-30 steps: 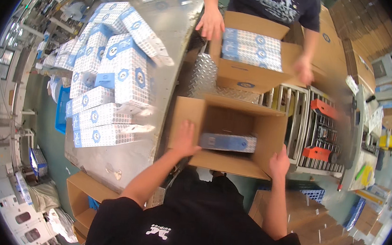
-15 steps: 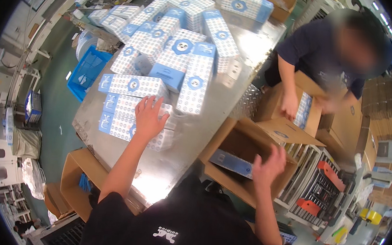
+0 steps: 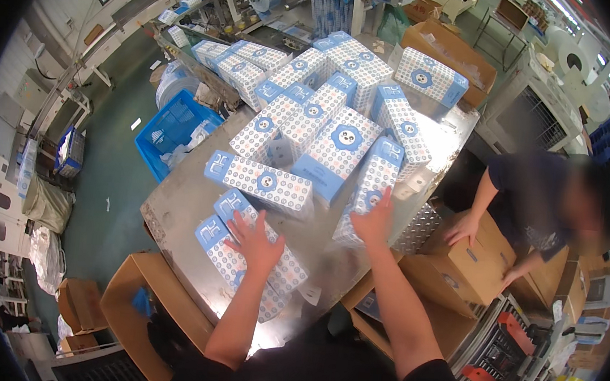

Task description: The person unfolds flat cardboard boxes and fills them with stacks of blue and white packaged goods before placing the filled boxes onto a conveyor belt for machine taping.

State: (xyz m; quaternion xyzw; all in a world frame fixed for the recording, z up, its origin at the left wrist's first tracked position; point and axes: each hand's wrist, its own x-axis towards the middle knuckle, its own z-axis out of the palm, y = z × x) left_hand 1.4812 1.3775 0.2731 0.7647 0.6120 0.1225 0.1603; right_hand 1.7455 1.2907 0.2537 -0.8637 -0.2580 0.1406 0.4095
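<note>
My left hand (image 3: 256, 246) lies with spread fingers on two long blue-and-white dotted packs side by side, the nearer pack (image 3: 221, 250) and the farther pack (image 3: 233, 204), near the table's front edge. To the right, my right hand (image 3: 374, 224) rests on the near end of another long pack (image 3: 381, 169), its index finger stretched along the side. Its remaining fingers are partly hidden. Just beyond my left hand, a single pack (image 3: 266, 181) lies crosswise. Behind it, a wide pack (image 3: 334, 149) with a round animal picture leans among several others.
The metal table (image 3: 172, 211) bears the packs. An open carton (image 3: 122, 287) stands at the front left, another open carton (image 3: 410, 312) at the front right. Beside the latter, a co-worker's hands (image 3: 463, 230) hold a brown carton (image 3: 477, 260). A blue crate (image 3: 150, 149) stands left of the table.
My right hand has moved from over the open carton onto a pack on the table. The two packs under my left hand have turned askew. The co-worker's carton now has its top closed.
</note>
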